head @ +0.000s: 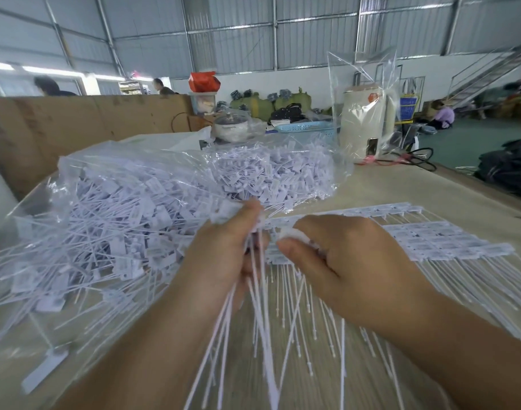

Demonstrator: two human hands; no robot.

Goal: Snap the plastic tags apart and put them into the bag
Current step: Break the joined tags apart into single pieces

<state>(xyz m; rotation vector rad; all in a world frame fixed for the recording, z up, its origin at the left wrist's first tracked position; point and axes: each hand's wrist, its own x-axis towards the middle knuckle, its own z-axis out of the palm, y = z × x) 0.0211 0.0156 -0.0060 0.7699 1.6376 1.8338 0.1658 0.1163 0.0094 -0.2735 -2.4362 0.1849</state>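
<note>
A clear plastic bag lies open at the left, heaped with loose white plastic tags that have flat heads and long thin tails. My left hand is shut on a bundle of separated tags, tails hanging down toward me. My right hand pinches the end head of a joined strip of tags, which lies across the table to the right. The two hands almost touch at the strip's left end.
Several more joined strips lie stacked behind and under the held one. A loose tag rests near the left front. Farther back stand a cream kettle under clear wrap, a blue basket, a pot and a cardboard wall.
</note>
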